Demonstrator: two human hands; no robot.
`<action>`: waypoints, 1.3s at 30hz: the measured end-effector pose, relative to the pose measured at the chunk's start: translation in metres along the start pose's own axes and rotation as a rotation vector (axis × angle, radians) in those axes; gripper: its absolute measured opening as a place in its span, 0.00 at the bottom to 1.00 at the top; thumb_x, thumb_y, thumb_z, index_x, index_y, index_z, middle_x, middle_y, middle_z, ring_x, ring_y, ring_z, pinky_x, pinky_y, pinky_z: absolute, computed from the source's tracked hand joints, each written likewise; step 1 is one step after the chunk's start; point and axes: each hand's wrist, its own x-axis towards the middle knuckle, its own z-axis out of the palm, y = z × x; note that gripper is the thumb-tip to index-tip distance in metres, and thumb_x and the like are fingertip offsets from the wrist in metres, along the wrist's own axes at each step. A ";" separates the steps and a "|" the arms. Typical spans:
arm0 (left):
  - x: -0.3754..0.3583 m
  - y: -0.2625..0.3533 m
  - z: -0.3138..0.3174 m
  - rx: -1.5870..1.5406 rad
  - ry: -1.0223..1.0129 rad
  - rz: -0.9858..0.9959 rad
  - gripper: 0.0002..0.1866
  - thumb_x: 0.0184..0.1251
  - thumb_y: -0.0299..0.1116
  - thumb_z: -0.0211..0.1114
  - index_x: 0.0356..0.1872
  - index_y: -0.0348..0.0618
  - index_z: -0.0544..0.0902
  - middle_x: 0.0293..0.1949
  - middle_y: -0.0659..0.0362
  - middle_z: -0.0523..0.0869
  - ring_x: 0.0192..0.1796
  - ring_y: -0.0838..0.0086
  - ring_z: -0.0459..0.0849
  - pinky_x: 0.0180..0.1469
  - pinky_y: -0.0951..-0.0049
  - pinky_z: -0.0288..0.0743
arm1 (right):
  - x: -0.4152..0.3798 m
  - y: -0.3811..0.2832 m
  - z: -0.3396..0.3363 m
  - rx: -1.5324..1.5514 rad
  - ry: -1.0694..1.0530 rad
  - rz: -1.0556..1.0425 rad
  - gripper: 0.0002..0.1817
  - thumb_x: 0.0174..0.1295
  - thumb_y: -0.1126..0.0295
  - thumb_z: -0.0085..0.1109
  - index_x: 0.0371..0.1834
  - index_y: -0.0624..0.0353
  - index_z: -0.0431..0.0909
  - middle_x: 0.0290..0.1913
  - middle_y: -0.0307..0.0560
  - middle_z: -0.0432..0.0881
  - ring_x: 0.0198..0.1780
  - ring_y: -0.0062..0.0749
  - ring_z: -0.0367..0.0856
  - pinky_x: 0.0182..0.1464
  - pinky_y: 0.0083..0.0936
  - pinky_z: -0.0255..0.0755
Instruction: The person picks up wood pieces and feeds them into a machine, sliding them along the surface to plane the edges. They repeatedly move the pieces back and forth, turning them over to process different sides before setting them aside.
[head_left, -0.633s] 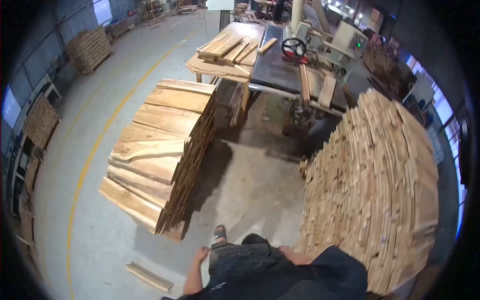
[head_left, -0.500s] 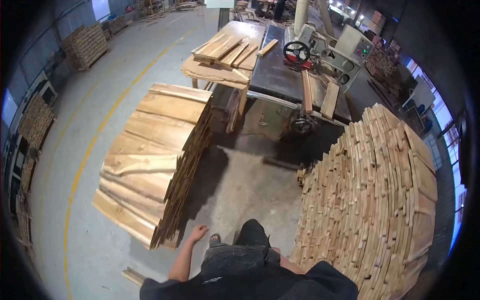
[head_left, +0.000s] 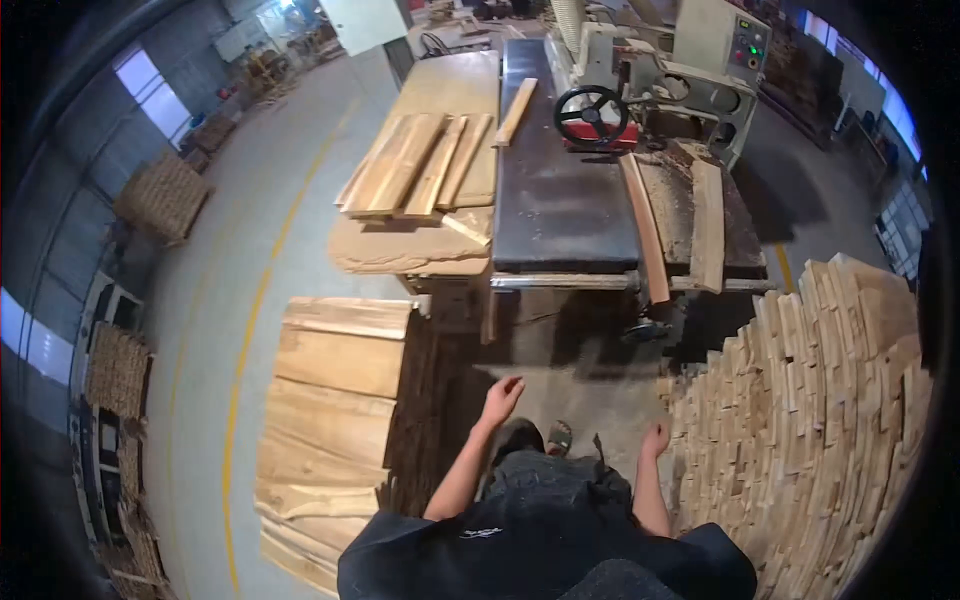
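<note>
My left hand [head_left: 503,398] hangs in front of my body with its fingers loosely curled and nothing visible in them. It is nearest to the stack of wide boards [head_left: 335,385] on the left, apart from it. My right hand [head_left: 656,440] is lowered on the other side, its fingers curled in and no object showing. Close beside it rises a tall stack of narrow wooden boards [head_left: 790,430]. Ahead of both hands stands a woodworking machine with a dark table [head_left: 565,215] and a black handwheel [head_left: 591,117].
Several planks [head_left: 400,160] lie on a worn side table [head_left: 400,255] left of the machine. A reddish wood strip [head_left: 645,230] and a pale board [head_left: 707,225] rest at the machine's right. A yellow floor line [head_left: 250,320] runs along the left.
I have moved forward, so the machine and side table are nearer. My left hand has swung forward and inward. My right hand, hidden before, has come into view.
</note>
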 end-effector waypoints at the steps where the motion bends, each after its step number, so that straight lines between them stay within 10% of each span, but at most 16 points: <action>1: 0.024 0.007 0.001 0.040 -0.016 0.088 0.19 0.77 0.40 0.68 0.59 0.36 0.86 0.50 0.49 0.92 0.55 0.64 0.90 0.59 0.66 0.81 | 0.051 -0.002 0.025 0.084 0.113 0.011 0.11 0.76 0.68 0.57 0.51 0.66 0.82 0.49 0.45 0.84 0.47 0.31 0.78 0.52 0.27 0.71; 3: 0.071 0.026 0.006 0.060 -0.041 0.193 0.17 0.76 0.38 0.68 0.55 0.36 0.88 0.48 0.49 0.92 0.52 0.64 0.91 0.57 0.65 0.82 | 0.052 -0.156 0.045 0.417 0.368 0.280 0.17 0.75 0.68 0.57 0.59 0.71 0.81 0.51 0.50 0.85 0.48 0.37 0.80 0.56 0.33 0.76; 8: 0.283 0.068 -0.015 0.203 -0.002 0.504 0.11 0.74 0.34 0.67 0.47 0.36 0.88 0.41 0.43 0.90 0.45 0.54 0.91 0.48 0.61 0.83 | 0.108 -0.263 0.103 0.182 0.318 0.074 0.24 0.80 0.57 0.52 0.66 0.66 0.79 0.63 0.59 0.83 0.59 0.48 0.81 0.63 0.43 0.72; 12: 0.450 0.123 -0.042 0.219 0.295 0.338 0.16 0.73 0.42 0.66 0.38 0.36 0.87 0.32 0.43 0.89 0.38 0.45 0.90 0.40 0.49 0.82 | 0.101 -0.297 0.155 0.432 0.246 0.038 0.26 0.82 0.55 0.46 0.66 0.67 0.79 0.67 0.56 0.82 0.66 0.47 0.80 0.71 0.43 0.69; 17: 0.649 0.205 -0.110 0.417 0.254 0.405 0.21 0.65 0.47 0.71 0.48 0.40 0.87 0.42 0.43 0.90 0.46 0.43 0.89 0.52 0.49 0.83 | 0.101 -0.327 0.164 -0.040 0.328 0.114 0.30 0.84 0.50 0.42 0.77 0.61 0.71 0.76 0.57 0.73 0.76 0.48 0.72 0.79 0.46 0.62; 22: 0.743 0.208 -0.090 0.795 0.593 0.410 0.25 0.64 0.49 0.73 0.58 0.47 0.86 0.62 0.42 0.85 0.63 0.46 0.84 0.65 0.47 0.77 | 0.111 -0.302 0.144 0.149 0.233 0.151 0.22 0.82 0.54 0.47 0.62 0.63 0.77 0.62 0.52 0.79 0.63 0.46 0.77 0.68 0.44 0.69; 28: 0.668 0.183 -0.014 0.643 0.593 0.304 0.21 0.61 0.42 0.71 0.55 0.49 0.86 0.66 0.49 0.80 0.64 0.50 0.79 0.62 0.45 0.74 | 0.123 -0.274 0.120 0.456 0.033 0.108 0.17 0.79 0.60 0.53 0.44 0.64 0.84 0.45 0.47 0.86 0.48 0.43 0.84 0.56 0.42 0.77; 35: 0.415 0.221 0.011 0.816 0.356 0.231 0.17 0.56 0.48 0.73 0.31 0.43 0.91 0.44 0.47 0.83 0.49 0.52 0.82 0.56 0.46 0.71 | 0.167 -0.362 0.135 0.288 0.054 -0.186 0.19 0.83 0.57 0.54 0.57 0.64 0.81 0.47 0.46 0.86 0.51 0.35 0.86 0.53 0.34 0.78; 39: 0.375 0.173 0.010 0.621 0.405 0.234 0.19 0.56 0.47 0.74 0.40 0.41 0.91 0.48 0.47 0.85 0.52 0.48 0.83 0.58 0.46 0.72 | 0.226 -0.413 0.170 0.208 -0.197 -0.573 0.17 0.82 0.61 0.55 0.53 0.67 0.83 0.48 0.46 0.86 0.49 0.30 0.82 0.55 0.30 0.76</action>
